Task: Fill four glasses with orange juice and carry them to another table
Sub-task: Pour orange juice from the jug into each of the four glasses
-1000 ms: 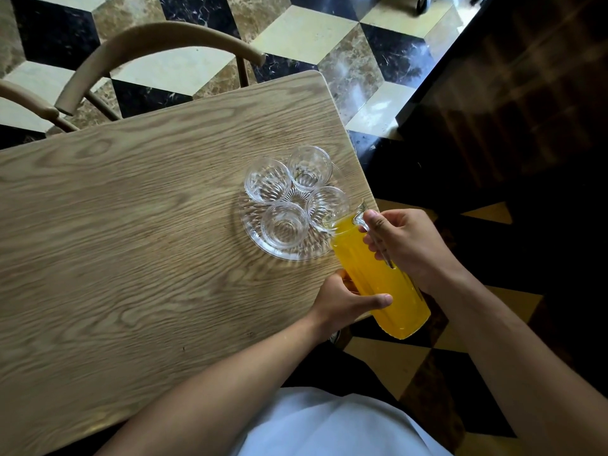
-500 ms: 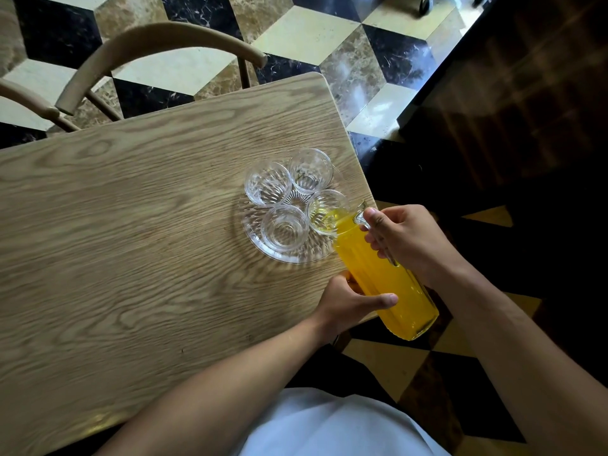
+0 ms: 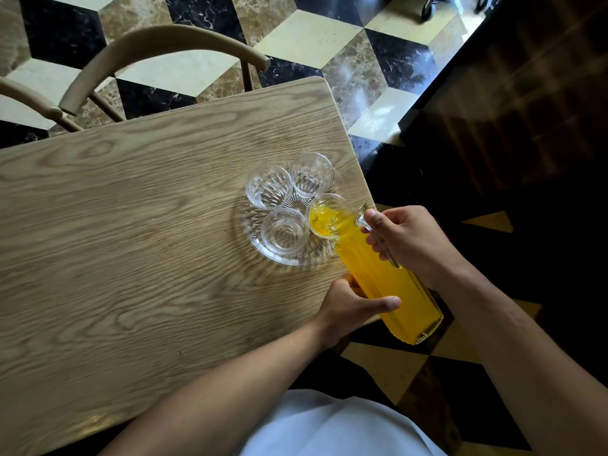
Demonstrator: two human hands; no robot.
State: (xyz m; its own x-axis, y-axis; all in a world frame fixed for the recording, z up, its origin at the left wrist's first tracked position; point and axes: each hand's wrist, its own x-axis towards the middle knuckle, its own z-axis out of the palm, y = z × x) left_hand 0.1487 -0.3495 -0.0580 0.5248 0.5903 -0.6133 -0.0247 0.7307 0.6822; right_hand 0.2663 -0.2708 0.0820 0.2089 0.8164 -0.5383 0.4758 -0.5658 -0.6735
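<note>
My right hand (image 3: 413, 240) gripping tilted jug (image 3: 385, 278) handle, left hand (image 3: 350, 304) cupping its side, juice entering glass (image 3: 324, 217), tray (image 3: 286, 255) near table (image 3: 131, 225) edge, open wood leftward

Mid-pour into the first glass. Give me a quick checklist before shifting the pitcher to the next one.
1. Right hand grips the pitcher handle: ok.
2. Left hand supports the pitcher's body: ok.
3. Spout over the near right glass: ok.
4. That glass full: cannot tell, juice shows inside.
5. Other three glasses, such as the near left glass, filled: not ok, they look clear.
6. Glasses upright on the glass tray: ok.
</note>
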